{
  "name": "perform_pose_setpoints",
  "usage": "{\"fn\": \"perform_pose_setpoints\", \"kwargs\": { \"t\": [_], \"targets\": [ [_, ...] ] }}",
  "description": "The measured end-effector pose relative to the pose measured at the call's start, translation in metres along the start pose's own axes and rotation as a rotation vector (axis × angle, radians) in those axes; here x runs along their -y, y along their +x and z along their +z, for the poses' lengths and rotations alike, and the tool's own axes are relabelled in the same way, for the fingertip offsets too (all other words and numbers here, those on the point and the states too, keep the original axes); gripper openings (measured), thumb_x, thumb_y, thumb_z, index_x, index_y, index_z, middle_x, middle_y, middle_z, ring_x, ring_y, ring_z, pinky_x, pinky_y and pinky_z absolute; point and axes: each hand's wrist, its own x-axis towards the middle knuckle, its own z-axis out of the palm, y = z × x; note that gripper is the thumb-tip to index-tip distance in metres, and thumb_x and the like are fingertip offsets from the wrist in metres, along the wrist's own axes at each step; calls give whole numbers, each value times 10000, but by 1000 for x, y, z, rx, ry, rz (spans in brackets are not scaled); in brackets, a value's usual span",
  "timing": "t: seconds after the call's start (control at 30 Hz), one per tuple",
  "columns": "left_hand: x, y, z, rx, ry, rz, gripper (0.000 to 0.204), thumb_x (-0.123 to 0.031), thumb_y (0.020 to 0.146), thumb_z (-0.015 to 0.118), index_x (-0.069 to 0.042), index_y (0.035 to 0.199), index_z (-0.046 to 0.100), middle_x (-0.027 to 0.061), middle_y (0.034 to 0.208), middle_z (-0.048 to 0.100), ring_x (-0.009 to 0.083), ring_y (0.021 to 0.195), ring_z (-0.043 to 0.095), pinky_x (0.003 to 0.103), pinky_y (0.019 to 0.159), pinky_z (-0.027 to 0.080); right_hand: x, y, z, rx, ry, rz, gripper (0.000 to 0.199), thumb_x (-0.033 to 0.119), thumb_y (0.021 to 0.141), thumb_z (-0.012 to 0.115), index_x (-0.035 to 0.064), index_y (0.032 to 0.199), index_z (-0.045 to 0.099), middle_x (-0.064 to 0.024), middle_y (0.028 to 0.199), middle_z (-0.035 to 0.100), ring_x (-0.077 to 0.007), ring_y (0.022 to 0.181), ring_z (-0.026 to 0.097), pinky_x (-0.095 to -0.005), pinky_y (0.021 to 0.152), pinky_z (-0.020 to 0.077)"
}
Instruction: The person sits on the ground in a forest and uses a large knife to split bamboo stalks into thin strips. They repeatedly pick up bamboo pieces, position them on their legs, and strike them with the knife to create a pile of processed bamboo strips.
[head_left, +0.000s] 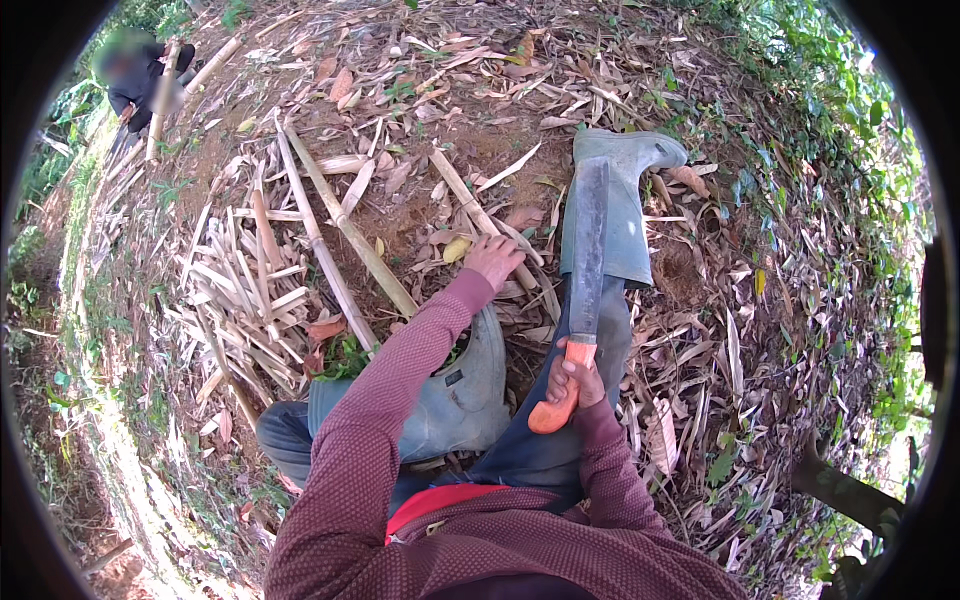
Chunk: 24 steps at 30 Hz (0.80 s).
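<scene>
My right hand (578,382) is wrapped round the orange handle of a machete (591,240). Its broad dark blade points away from me, above my outstretched right leg and green rubber boot (625,225). My left hand (495,262) reaches forward, its fingers curled over a bamboo stick (462,188) that slants across the ground between my legs. Part of the stick is hidden under the hand. A thinner piece of bamboo (522,243) lies just right of those fingers. My left leg is folded, its rubber boot (460,405) beneath my left forearm.
To the left lies a heap of split bamboo pieces (245,290). Two longer bamboo poles (350,232) lean beside it. Dry leaves cover the sloping ground (700,330). At the far upper left another person (140,85) sits by an upright bamboo pole (163,100). Green plants border the right.
</scene>
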Motion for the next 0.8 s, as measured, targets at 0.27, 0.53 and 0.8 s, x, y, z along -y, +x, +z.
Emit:
{"fn": "perform_pose_setpoints", "kwargs": {
  "t": [0.27, 0.53, 0.8],
  "targets": [
    [29, 35, -55, 112, 6, -130, 228, -80, 801, 580, -155, 1016, 578, 69, 1020, 588, 231, 1044, 551, 431, 1004, 363, -4, 1, 5, -49, -37, -10, 418, 141, 801, 579, 85, 1170, 392, -51, 650, 420, -150, 474, 452, -313, 466, 433],
    [85, -78, -272, -1041, -802, -517, 309, -98, 860, 595, 10, 1136, 508, 127, 1107, 584, 189, 1039, 551, 325, 918, 453, -7, 7, 2, -33, -94, -42, 358, 133, 826, 584, 69, 1150, 445, -55, 652, 437, -161, 461, 466, -325, 455, 447],
    [85, -104, -234, -806, -1210, -443, 309, -27, 828, 574, 15, 1124, 496, 107, 1044, 600, 186, 997, 566, 317, 923, 433, 17, -2, 77, -14, -619, -253, 234, 140, 872, 568, 21, 1057, 487, -44, 637, 512, -113, 470, 484, -263, 432, 420]
  ]
}}
